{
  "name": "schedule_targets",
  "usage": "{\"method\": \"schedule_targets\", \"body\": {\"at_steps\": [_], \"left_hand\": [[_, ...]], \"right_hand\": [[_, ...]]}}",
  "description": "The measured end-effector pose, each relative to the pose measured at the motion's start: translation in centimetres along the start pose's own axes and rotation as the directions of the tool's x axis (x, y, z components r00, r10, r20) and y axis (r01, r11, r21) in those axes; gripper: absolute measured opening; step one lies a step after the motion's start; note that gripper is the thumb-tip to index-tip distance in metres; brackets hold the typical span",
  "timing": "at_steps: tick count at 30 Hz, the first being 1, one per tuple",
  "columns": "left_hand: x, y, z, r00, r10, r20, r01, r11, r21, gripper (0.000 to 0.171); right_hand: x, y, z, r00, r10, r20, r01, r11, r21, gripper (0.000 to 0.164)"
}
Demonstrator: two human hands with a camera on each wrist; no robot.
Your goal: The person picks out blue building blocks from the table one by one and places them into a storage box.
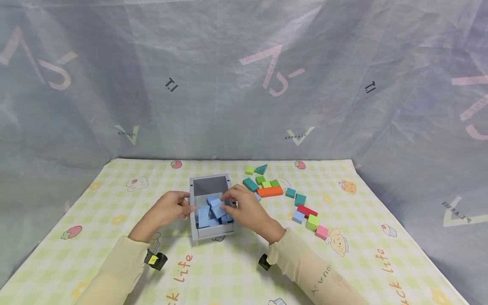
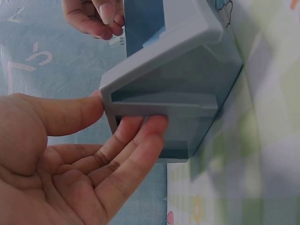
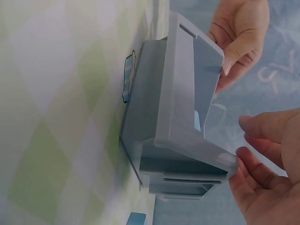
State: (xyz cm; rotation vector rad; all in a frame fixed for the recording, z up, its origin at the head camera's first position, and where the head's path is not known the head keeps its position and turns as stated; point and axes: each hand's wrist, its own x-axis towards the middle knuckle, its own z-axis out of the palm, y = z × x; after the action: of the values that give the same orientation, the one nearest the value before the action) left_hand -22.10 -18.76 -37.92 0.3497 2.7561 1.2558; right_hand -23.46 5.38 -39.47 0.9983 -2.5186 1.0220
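Note:
A grey plastic bin [image 1: 215,231] with several blue blocks [image 1: 203,216] inside stands on the table in the head view. My left hand [image 1: 169,208] grips its left rim, and in the left wrist view the thumb lies on the rim of the bin [image 2: 159,56] while the fingers curl below. At the right rim is my right hand [image 1: 248,209], its fingertips over the bin's edge near the blue blocks. The right wrist view shows this hand [image 3: 269,161] with a fingertip against the outer rim and thumb and forefinger holding nothing visible.
Right of the bin lie loose blocks: an orange bar [image 1: 270,192], a teal block [image 1: 250,184], a red bar [image 1: 307,210], a pink cube [image 1: 322,232] and several green ones. A checked cloth [image 1: 126,245] covers the table; a grey curtain [image 1: 213,84] hangs behind.

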Motion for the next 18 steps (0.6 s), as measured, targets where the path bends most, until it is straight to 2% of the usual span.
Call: {"method": "schedule_targets", "body": {"at_steps": [11,18], "left_hand": [[0.0,0.0,0.0,1.0,-0.019,-0.002,0.019,1.0,-0.003,0.054],[0.1,-0.1,0.0,1.0,-0.022,-0.006,0.022,1.0,0.004,0.054]], "right_hand": [[0.1,0.1,-0.1,1.0,-0.016,0.018,0.016,1.0,0.004,0.018],[-0.1,-0.1,-1.0,0.999,-0.023,0.027,0.023,1.0,0.011,0.023]]}}
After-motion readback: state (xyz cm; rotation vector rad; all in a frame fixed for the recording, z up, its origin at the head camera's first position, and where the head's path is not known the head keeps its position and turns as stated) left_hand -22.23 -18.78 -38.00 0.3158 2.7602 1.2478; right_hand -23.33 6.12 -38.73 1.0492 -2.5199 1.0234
